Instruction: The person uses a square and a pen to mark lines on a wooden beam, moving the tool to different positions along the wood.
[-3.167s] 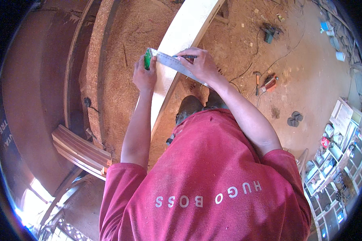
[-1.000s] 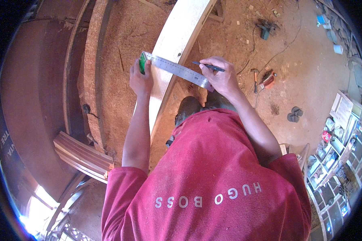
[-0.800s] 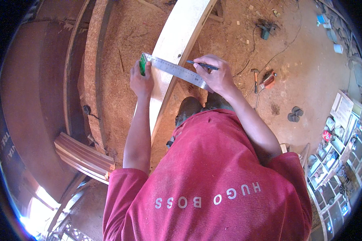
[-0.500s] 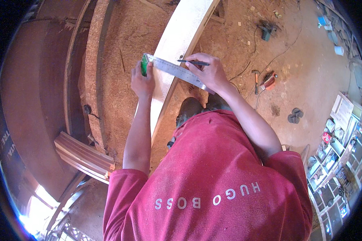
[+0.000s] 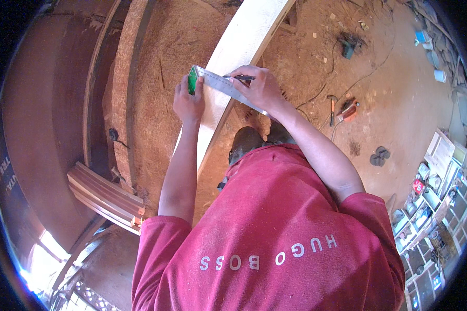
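Note:
A long pale wooden board (image 5: 227, 52) runs from the top of the view down toward my body. Across it lies a try square with a silver metal blade (image 5: 219, 85) and a green handle (image 5: 193, 82). My left hand (image 5: 189, 103) grips the green handle against the board's left edge, thumb up on its near side. In my right hand (image 5: 262, 90) is a dark pen (image 5: 242, 78), its tip pointing left just above the blade over the board. The blade's far end sticks out past the board's right edge, below my right hand.
On the dusty floor to the right lie a hammer (image 5: 332, 110), an orange power tool (image 5: 348, 110), a dark green tool (image 5: 347, 49) with a cord, and a pair of sandals (image 5: 380, 156). Stacked wooden pieces (image 5: 106, 197) are at left. Shelves with clutter (image 5: 430, 207) stand far right.
The pen and right hand have moved left along the blade, farther over the board. The left hand stays on the handle, while the whole view has shifted slightly.

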